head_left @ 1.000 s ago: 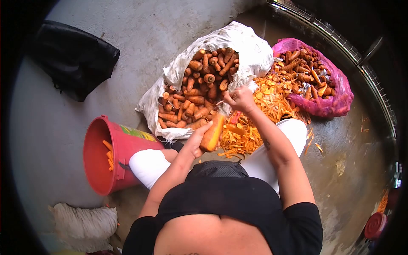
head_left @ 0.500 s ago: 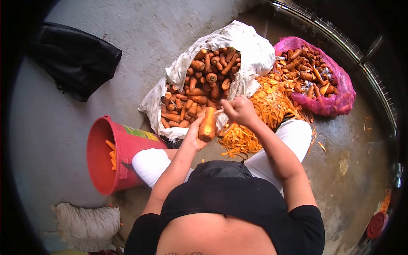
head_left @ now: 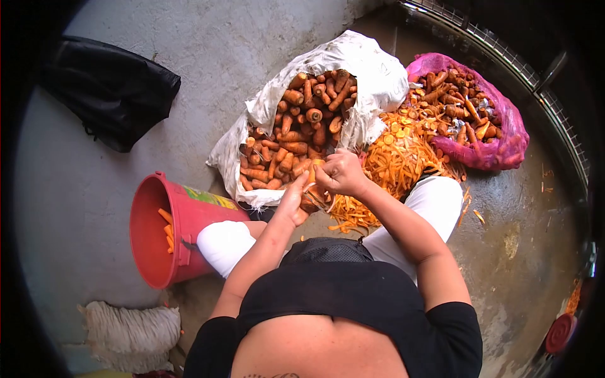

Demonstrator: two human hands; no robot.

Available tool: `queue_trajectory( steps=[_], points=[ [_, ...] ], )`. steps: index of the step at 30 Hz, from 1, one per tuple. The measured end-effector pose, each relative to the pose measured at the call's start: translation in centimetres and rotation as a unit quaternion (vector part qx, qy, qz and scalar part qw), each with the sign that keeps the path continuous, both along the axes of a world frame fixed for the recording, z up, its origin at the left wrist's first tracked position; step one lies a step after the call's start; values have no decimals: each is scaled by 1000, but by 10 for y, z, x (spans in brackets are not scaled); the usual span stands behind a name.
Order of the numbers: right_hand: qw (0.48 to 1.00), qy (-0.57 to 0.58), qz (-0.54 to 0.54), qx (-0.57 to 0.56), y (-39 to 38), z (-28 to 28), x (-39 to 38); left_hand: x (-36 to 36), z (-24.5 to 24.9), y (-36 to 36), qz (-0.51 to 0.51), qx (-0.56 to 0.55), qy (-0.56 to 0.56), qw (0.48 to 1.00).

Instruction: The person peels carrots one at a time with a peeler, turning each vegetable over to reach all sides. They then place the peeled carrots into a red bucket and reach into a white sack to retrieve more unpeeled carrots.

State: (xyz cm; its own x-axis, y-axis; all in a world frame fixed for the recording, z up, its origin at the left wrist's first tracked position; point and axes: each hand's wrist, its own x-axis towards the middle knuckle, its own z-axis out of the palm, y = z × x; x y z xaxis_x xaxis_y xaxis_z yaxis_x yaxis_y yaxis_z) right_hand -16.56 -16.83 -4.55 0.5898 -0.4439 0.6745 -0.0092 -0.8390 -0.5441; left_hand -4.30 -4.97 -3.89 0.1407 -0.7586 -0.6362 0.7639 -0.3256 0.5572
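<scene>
My left hand (head_left: 293, 200) is wrapped round a thick carrot (head_left: 311, 177), which is partly peeled and held up in front of the white sack. Closed in a fist, my right hand (head_left: 342, 172) presses against the carrot's right side with a peeler, most of it hidden by the fingers. Just beyond both hands, the open white sack (head_left: 372, 70) is full of unpeeled carrots (head_left: 293, 135). A heap of orange peelings (head_left: 397, 157) lies to the right of the sack, close by my right hand.
On the left, a red bucket (head_left: 198, 233) lies tipped with several peeled carrots (head_left: 167, 227) inside. A pink mesh bag (head_left: 513, 142) of carrots and scraps stands at the back right. Black cloth (head_left: 116, 88) and a pale crumpled sack (head_left: 129, 337) rest on the floor.
My right hand has moved down and left, from beyond the carrot's top to its side. The peeled strip that faced me is now mostly covered by my hands.
</scene>
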Motion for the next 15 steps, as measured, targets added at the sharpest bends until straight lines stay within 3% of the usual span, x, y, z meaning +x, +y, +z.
queue_trajectory(
  steps=[3, 4, 5, 6, 7, 9, 12, 15],
  points=[
    [995, 49, -78, 23, -31, -17, 2, 7, 11, 12, -126, -46, -38, 990],
    [964, 214, -96, 122, -45, -7, -5, 3, 14, 15, -128, -17, -3, 992],
    [939, 309, -149, 28, -62, -14, -7, 1, 18, 19, -133, -14, -9, 991],
    [920, 327, -215, -36, -81, -44, -7, -1, 22, 20, -138, -14, -14, 990],
    [891, 377, -247, 57, -88, -41, -10, -1, 25, 19, -143, -15, -22, 989],
    [860, 400, -290, 131, -101, -49, -15, 6, 28, 16, -115, -25, 15, 993],
    [902, 328, -200, 197, -93, -33, -18, 13, 27, 14, -73, -18, 20, 997],
    [927, 196, 11, 319, -77, -6, -25, 20, 20, 12, -48, -26, 60, 997]
  ],
)
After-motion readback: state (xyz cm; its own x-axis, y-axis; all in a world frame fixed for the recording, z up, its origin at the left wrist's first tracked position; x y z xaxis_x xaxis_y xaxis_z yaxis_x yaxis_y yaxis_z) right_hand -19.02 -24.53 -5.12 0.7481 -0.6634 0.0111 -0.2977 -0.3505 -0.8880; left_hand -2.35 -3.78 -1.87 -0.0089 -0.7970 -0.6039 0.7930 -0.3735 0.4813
